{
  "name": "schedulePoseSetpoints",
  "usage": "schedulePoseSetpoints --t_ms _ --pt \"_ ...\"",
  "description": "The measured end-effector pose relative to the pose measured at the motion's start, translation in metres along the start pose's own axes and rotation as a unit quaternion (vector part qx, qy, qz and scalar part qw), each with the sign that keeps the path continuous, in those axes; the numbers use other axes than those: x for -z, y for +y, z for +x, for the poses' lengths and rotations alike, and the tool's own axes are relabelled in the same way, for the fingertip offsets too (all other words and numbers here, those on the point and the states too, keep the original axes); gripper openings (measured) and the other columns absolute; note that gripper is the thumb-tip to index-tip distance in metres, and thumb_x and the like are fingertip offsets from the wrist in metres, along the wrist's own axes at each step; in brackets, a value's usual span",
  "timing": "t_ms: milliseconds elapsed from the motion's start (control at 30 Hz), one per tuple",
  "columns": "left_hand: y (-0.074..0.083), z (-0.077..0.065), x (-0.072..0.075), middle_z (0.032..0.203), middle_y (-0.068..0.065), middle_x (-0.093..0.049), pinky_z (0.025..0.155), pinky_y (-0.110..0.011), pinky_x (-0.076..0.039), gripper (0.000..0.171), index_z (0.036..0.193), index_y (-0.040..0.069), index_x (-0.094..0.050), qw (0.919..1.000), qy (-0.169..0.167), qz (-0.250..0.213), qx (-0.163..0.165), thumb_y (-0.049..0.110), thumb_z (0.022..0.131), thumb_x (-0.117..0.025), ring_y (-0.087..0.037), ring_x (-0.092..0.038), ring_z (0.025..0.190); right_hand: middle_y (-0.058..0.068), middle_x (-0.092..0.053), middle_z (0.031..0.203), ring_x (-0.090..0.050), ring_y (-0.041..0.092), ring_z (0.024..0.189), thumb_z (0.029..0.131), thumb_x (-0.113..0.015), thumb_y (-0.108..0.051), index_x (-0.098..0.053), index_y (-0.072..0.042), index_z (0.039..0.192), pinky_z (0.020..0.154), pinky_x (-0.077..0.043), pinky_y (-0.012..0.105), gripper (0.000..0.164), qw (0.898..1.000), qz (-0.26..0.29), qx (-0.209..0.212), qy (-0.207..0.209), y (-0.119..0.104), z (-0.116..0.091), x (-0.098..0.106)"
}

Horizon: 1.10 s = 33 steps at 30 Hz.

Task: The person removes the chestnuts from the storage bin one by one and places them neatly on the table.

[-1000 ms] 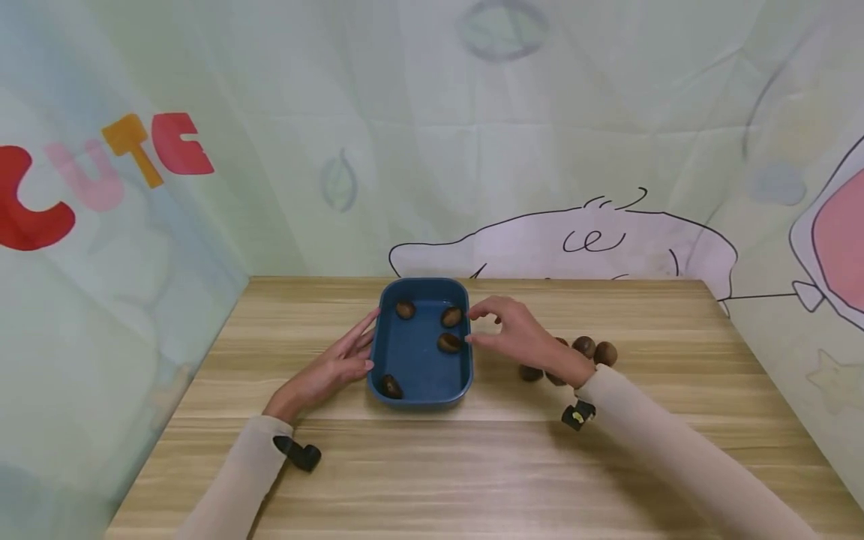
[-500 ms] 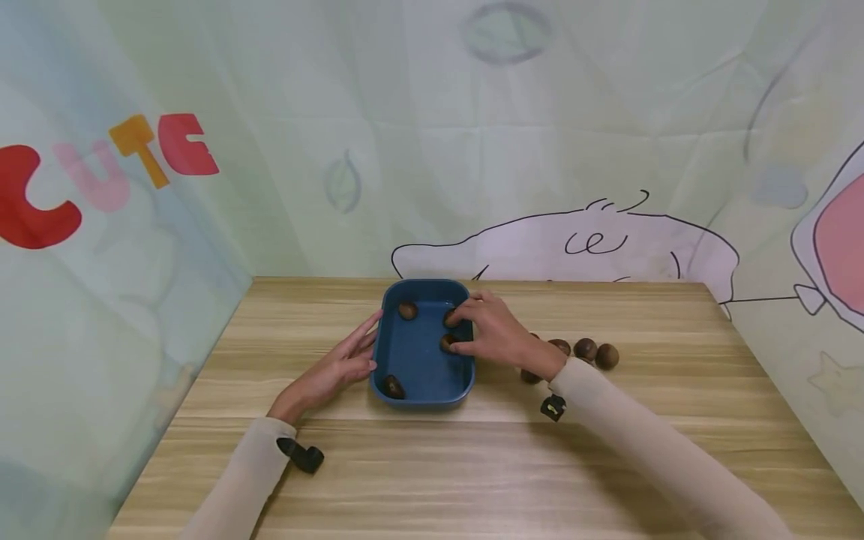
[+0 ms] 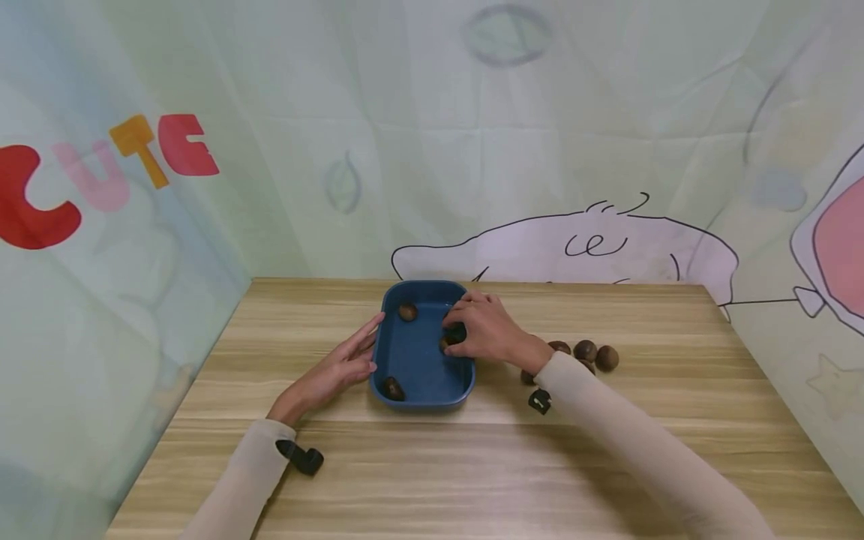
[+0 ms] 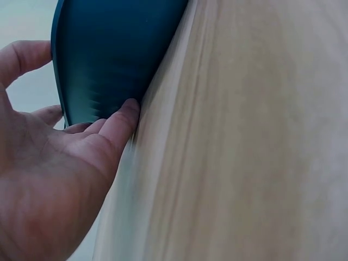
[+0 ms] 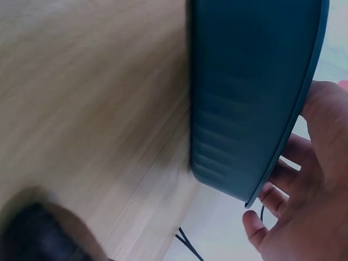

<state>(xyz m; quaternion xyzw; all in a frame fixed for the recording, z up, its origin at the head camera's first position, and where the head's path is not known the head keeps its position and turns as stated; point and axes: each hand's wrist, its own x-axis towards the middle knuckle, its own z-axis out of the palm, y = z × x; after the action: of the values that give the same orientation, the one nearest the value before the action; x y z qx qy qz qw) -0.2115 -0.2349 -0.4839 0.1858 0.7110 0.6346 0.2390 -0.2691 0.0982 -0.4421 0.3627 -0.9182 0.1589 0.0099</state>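
Observation:
A blue rectangular box (image 3: pixel 421 401) stands on the table with smooth brown nuts inside. One nut (image 3: pixel 408 311) lies at its far left and another nut (image 3: pixel 393 388) in the near left corner. My left hand (image 3: pixel 334 367) rests its extended fingers and thumb against the box's left wall. Over the right rim reaches my right hand (image 3: pixel 489 330), its thumb and fingers curled around a nut (image 3: pixel 444 343) that is mostly covered. A second nut on that side is hidden by the fingers. The right wrist view shows this hand (image 5: pixel 304 190) beyond the box rim.
Several more nuts (image 3: pixel 586 350) are gathered on the table right of the box, partly behind the right wrist. The wooden table (image 3: pixel 432 472) runs back to a printed curtain (image 3: pixel 304 150) at the rear and sides.
My right hand has moved left from beside the box to over its right rim, and its fingers have drawn together around a nut. The left hand has stayed at the left wall.

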Motion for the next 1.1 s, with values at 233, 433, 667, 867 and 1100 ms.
schedulePoseSetpoints --t_ms 233,433,667,867,1100 --pt "0.004 0.001 -0.002 0.185 -0.016 0.000 0.127 -0.067 -0.022 0.087 0.179 0.032 -0.006 1.0000 0.000 -0.006 0.004 0.011 0.109 -0.052 -0.042 -0.008 0.169 0.001 -0.079 0.128 -0.055 0.026 0.123 0.089 -0.093 -0.036 -0.085 -0.016 0.125 0.097 -0.041 0.052 0.042 0.999 -0.011 -0.018 -0.029 -0.003 0.004 0.003" --pt "0.007 0.003 -0.003 0.184 -0.019 0.000 0.127 -0.064 -0.025 0.085 0.180 0.029 -0.005 0.9999 -0.007 0.004 -0.007 0.011 0.111 -0.051 -0.045 -0.008 0.168 -0.003 -0.080 0.122 -0.056 0.024 0.112 0.090 -0.092 -0.034 -0.087 -0.020 0.119 0.093 -0.041 0.050 0.032 0.998 -0.041 -0.030 -0.042 -0.006 0.007 0.005" --pt "0.009 0.004 -0.003 0.184 -0.021 0.001 0.127 -0.059 -0.027 0.084 0.180 0.026 -0.003 0.9997 -0.012 0.008 -0.017 0.012 0.111 -0.050 -0.047 -0.006 0.168 -0.006 -0.080 0.106 -0.054 0.024 0.103 0.087 -0.095 -0.029 -0.088 -0.023 0.107 0.086 -0.036 0.049 0.022 0.996 -0.061 -0.035 -0.052 -0.012 0.009 0.009" --pt "0.006 0.002 -0.003 0.184 -0.022 0.000 0.126 -0.055 -0.031 0.085 0.180 0.026 -0.002 0.9999 -0.009 0.008 -0.006 0.012 0.111 -0.050 -0.046 -0.009 0.168 -0.005 -0.080 0.107 -0.057 0.029 0.115 0.092 -0.090 -0.027 -0.086 -0.021 0.108 0.092 -0.034 0.056 0.017 0.998 -0.009 -0.040 -0.045 -0.012 0.010 0.005" --pt "0.004 0.001 -0.003 0.184 -0.020 -0.002 0.126 -0.064 -0.026 0.086 0.179 0.029 -0.003 1.0000 -0.003 -0.002 0.006 0.011 0.110 -0.051 -0.045 -0.012 0.168 0.002 -0.079 0.123 -0.059 0.031 0.129 0.095 -0.088 -0.023 -0.083 -0.012 0.126 0.104 -0.040 0.062 0.033 0.995 0.088 -0.048 0.009 -0.010 -0.007 0.011"
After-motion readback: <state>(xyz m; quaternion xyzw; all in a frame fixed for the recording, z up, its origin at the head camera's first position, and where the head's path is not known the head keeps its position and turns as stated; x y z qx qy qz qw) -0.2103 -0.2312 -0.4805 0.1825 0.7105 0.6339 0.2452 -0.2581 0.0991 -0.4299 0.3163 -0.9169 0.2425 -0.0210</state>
